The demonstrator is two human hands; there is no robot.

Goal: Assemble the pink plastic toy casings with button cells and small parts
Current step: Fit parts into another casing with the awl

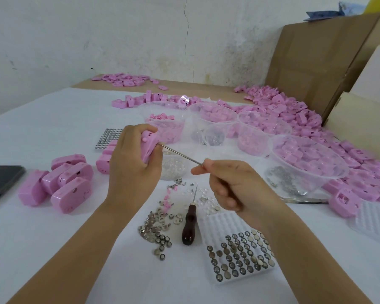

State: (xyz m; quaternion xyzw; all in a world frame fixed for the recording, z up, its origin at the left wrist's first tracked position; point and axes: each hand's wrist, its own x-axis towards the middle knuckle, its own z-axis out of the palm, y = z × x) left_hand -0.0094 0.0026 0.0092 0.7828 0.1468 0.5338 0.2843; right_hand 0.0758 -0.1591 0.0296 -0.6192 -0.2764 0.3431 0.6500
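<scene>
1. Above the middle of the white worktop (53, 238), the left hand (130, 163) curls round a pink casing (148, 147) and holds it on edge, clear of the surface.
2. The right hand (233, 187) pinches a thin metal rod (180, 154) between thumb and fingers. The rod's far tip touches the side of the casing.
3. Below the hands an awl (188, 224) with a dark wooden handle lies flat, its point facing away from the person.
4. Left of the awl lie loose button cells (162, 242) and small metal clips (149, 224). To its right, a white tray (239, 257) holds rows of cells and is partly filled.
5. A cluster of closed casings (59, 183) sits at the left, near a dark screen (2, 181) at the edge.
6. Clear tubs (305, 163) of pink parts stand beyond the hands. A heap of pink parts (294, 110) runs along the right towards cardboard boxes (316, 62).
</scene>
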